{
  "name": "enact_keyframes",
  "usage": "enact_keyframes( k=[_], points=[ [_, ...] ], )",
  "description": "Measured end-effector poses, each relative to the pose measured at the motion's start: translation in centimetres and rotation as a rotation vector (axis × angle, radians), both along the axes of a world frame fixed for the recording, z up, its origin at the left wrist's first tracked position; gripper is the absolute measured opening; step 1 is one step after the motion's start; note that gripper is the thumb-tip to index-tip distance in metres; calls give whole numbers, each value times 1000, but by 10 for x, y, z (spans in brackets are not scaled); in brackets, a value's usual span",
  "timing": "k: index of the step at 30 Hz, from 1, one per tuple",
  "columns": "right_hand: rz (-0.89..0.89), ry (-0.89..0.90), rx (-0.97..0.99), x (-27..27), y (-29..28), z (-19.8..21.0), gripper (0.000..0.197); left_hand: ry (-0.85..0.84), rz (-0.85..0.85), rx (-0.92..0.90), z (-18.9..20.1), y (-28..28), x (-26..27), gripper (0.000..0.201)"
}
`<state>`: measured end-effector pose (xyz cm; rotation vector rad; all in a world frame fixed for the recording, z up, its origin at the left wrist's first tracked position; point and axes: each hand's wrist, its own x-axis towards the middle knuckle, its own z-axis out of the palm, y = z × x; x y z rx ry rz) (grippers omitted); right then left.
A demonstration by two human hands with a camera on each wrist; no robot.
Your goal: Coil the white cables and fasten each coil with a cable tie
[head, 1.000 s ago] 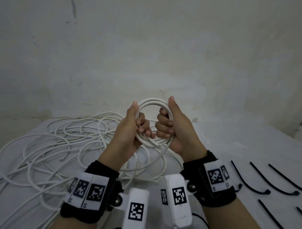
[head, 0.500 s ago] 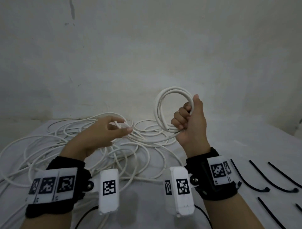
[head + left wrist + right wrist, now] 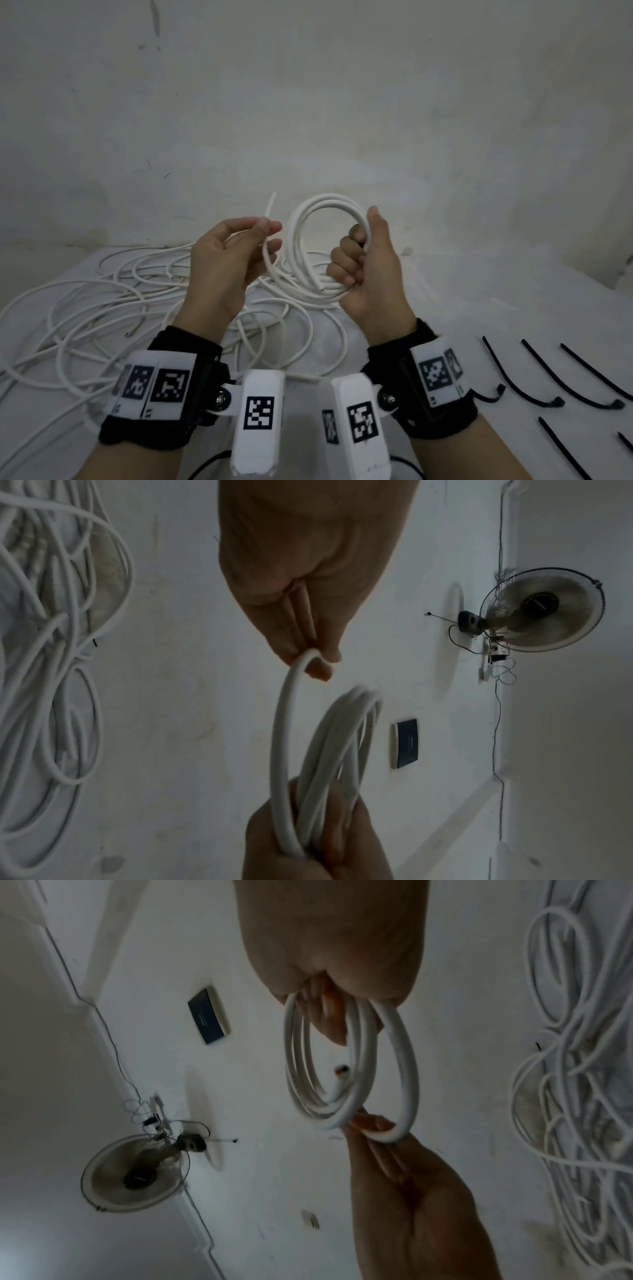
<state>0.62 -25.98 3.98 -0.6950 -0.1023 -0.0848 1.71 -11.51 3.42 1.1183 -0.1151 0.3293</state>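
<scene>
Bare whitish wall [image 3: 342, 102] fills the bkgd, w/ a white-covered table [image 3: 513, 308] below it. Biggest thing on the table is the loose cable pile [image 3: 102, 298], sprawled over the left half and running under both wrists. To the right, well apart from the pile, black ties [image 3: 534, 380] lie in a row, untouched. Wrist views also catch a fan [image 3: 544, 607] and a dark wall plate [image 3: 405, 742], neither relevant. Held up above the table, approx. centre: the coil [image 3: 318, 246], several turns, upright. Right hand [image 3: 370, 270] is clamped round the coil's right side, fingers curled thru the ring, thumb up along the outer turn. Left hand [image 3: 233, 260] sits just beside the coil on its left, thumb and forefinger pinching the tail [image 3: 269, 236]; the free end sticks up past the fingertips, and the rest of the tail curves down to join the bundle in the right fist. Left wrist view shows that pinch clearly; right wrist view shows the tail as a wider outer loop next to the tighter turns, plus the cable's other cut end [image 3: 342, 1070] poking inside the ring. Step in hand, as I read it: last turn of this coil, i.e. winding is nearly done, no tie on yet. Next move prob. needs the tail laid flush onto the turns and trapped by the right hand, freeing the left to fetch a tie.
</scene>
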Motion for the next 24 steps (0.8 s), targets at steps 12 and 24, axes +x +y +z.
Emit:
enact_keyframes(
  k=[12,24],
  points=[
    [-53,-16,6,-4,7,0,44,-9,-295,282,9,11,-9,31],
    [-72,16,-24,-6,17,-4,45,5,-313,-135,2,-15,-4,17]
  ],
)
